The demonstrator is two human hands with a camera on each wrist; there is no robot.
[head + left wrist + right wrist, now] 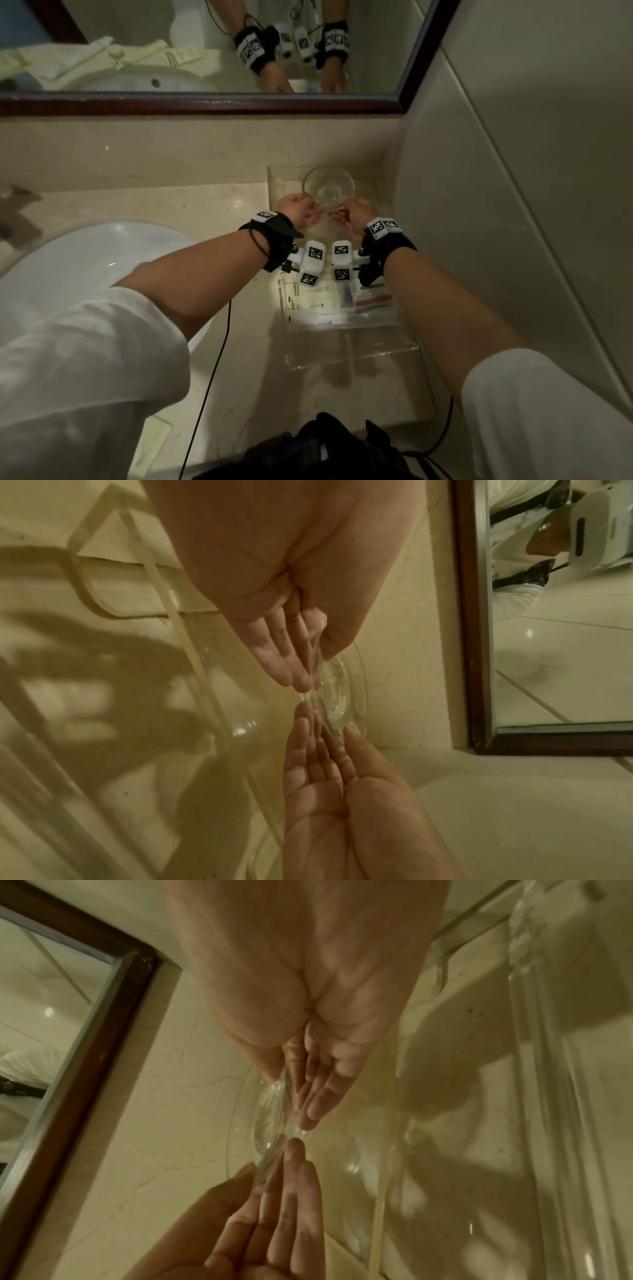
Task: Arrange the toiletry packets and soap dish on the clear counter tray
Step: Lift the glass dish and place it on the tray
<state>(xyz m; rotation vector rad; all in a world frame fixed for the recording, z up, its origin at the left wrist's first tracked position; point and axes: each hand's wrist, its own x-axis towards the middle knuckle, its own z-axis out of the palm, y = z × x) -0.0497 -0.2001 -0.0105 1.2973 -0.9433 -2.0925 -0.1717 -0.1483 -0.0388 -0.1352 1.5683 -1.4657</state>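
Note:
A round clear glass soap dish (329, 186) is tilted over the far end of the clear tray (404, 351), close to the back wall. My left hand (308, 213) pinches its near rim from the left, and my right hand (342, 215) pinches it from the right. In the left wrist view the left hand (315, 669) has its thumb on one face of the dish (346, 693) and straight fingers on the other. In the right wrist view the right hand (291, 1102) holds the dish (260, 1123) the same way. Several toiletry packets (342, 305) lie flat in the tray's middle.
A white sink basin (85, 267) sits left of the tray. The mirror's dark wooden frame (205, 102) runs above the back ledge. A tiled wall (513, 188) closes the right side. A black bag (325, 452) is at the counter's near edge.

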